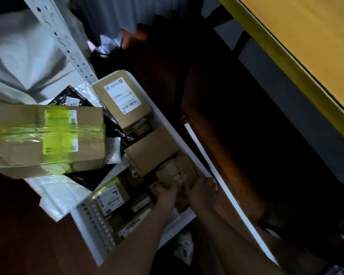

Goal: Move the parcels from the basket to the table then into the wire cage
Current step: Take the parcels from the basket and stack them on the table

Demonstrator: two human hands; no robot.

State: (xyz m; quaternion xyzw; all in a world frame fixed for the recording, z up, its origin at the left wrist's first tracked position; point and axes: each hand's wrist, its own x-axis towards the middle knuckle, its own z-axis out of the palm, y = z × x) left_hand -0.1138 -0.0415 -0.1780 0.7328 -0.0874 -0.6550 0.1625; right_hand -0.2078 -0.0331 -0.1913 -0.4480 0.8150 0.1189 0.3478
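A white plastic basket (pixel 91 221) on the floor is packed with several cardboard parcels and plastic mailers. Both my hands reach into its right side. My left hand (pixel 167 192) and my right hand (pixel 202 188) grip a small tape-wrapped brown parcel (pixel 174 171) from either side, low in the basket by the right rim. A large box with green tape (pixel 48 139) lies on top at the left. A labelled brown box (pixel 123 98) stands at the far end, a plain one (pixel 153 149) in the middle. The yellow table (pixel 306 46) edge runs along the upper right.
A white slotted rack post (pixel 62 36) rises at the upper left beside grey sacks (pixel 18 56). A white strip (pixel 226 191) lies on the dark wooden floor right of the basket. A white shoe (pixel 185 247) shows below the basket. Crumpled wrapping (pixel 109 43) lies beyond.
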